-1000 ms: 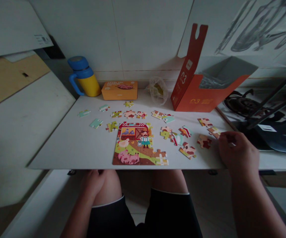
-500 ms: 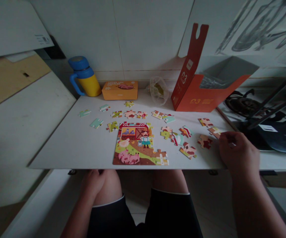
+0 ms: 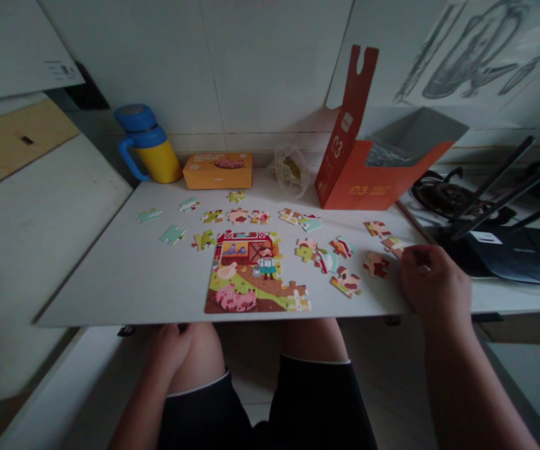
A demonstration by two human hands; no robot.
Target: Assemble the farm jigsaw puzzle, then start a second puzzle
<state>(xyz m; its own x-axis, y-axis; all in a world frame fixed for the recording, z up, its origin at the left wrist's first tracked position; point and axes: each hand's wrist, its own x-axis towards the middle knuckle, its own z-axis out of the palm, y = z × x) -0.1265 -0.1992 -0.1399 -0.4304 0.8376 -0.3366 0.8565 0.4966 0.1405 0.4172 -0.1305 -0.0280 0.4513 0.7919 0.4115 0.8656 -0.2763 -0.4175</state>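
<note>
A partly joined farm puzzle (image 3: 242, 281) lies near the table's front edge, showing a barn, a farmer, a hen and a pig. My right hand (image 3: 436, 281) rests on the table at the right with its fingers curled in. Its fingertips meet the edge of a loose puzzle piece (image 3: 392, 245); whatever the fingers enclose is hidden. Close by lie a brown-patched piece (image 3: 376, 265) and a cow-patterned piece (image 3: 346, 282). Below the table edge, my left hand (image 3: 169, 350) lies on my left knee, its fingers mostly out of sight.
Several loose pieces, among them a pale green one (image 3: 173, 234), lie behind and beside the puzzle. Along the wall stand a blue-yellow jug (image 3: 157, 153), an orange puzzle box (image 3: 218, 172), a clear plastic bag (image 3: 292, 172) and an open red box (image 3: 368, 181). Black equipment (image 3: 514, 250) sits at right.
The whole view has shifted slightly, so things appear a little further left. Both hands and the puzzle pieces keep their places on the table and knee.
</note>
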